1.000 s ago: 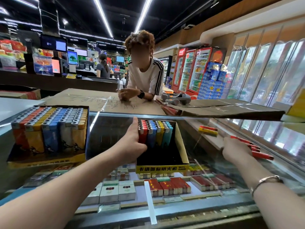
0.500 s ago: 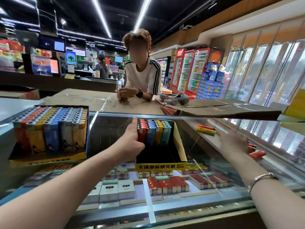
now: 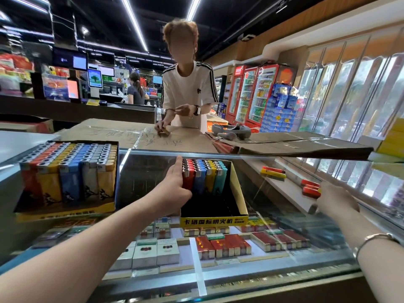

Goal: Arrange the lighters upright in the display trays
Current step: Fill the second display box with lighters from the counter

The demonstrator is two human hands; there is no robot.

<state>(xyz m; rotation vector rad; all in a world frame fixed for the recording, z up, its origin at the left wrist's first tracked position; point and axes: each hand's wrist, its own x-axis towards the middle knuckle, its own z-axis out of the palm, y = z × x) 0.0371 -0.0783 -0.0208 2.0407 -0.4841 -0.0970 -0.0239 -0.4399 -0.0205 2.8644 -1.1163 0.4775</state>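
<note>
A yellow-fronted display tray (image 3: pixel 238 219) sits on the glass counter, its back part holding upright rows of red, blue, yellow and teal lighters (image 3: pixel 205 176). My left hand (image 3: pixel 175 189) grips the left side of that block, with the thumb along the red row. A second tray (image 3: pixel 65 213) at the left is full of upright lighters. Loose red lighters (image 3: pixel 309 189) lie at the right. My right hand (image 3: pixel 336 200) is beside them with its fingers curled, and a grey lighter cap (image 3: pixel 313 208) sticks out below them. A red and yellow lighter pair (image 3: pixel 273 172) lies farther back.
Cigarette packs (image 3: pixel 220 246) fill the case under the glass. Flattened cardboard (image 3: pixel 284 147) covers the counter beyond the trays, where a person (image 3: pixel 188 95) in a white shirt stands. Drink fridges (image 3: pixel 251 92) line the right.
My right hand has drawn back toward me from on top of the loose red lighters, its fingers now curled. My left hand has stayed on the lighter block. The person opposite has straightened up.
</note>
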